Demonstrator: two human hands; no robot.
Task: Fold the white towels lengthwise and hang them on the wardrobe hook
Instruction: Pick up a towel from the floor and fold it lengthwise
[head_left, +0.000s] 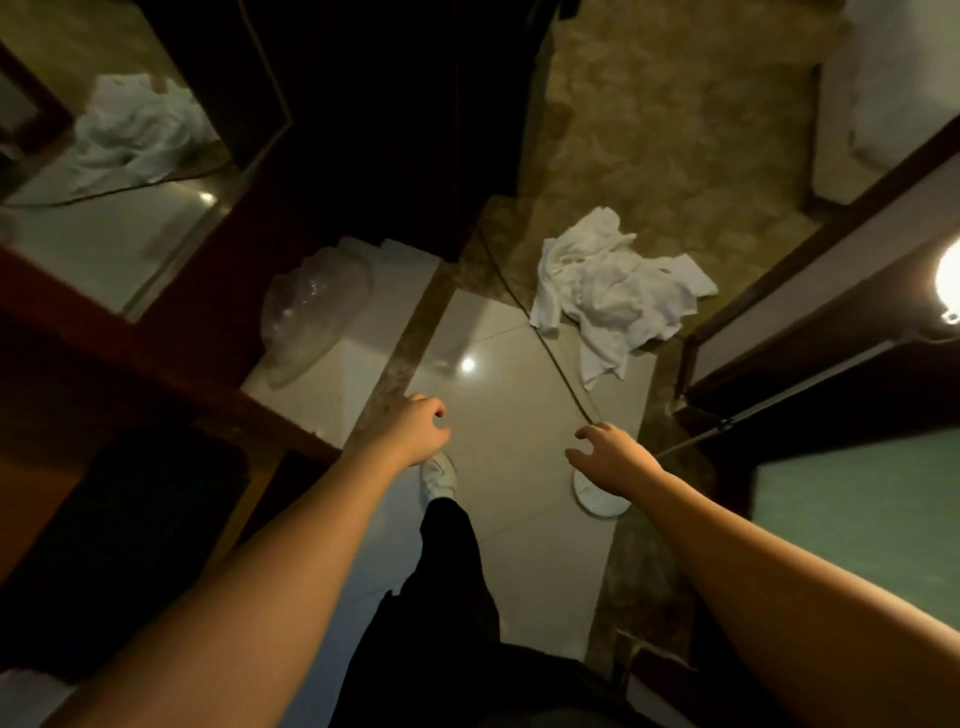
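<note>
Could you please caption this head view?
Both empty hands, left and right, reach toward crumpled white towels on the floor.

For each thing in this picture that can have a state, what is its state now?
white towels: crumpled in a heap on the floor, not folded, not hung.
left hand: held out, fingers loosely curled, holds nothing.
right hand: held out, fingers spread, holds nothing.
lamp: lit.
mirror: reflects the towel heap.
plastic bag: clear, lies on the floor by the wardrobe.

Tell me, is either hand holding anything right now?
Nothing is held. The left hand and right hand both reach out with nothing in them; the white towels lie crumpled on the floor ahead.
</note>
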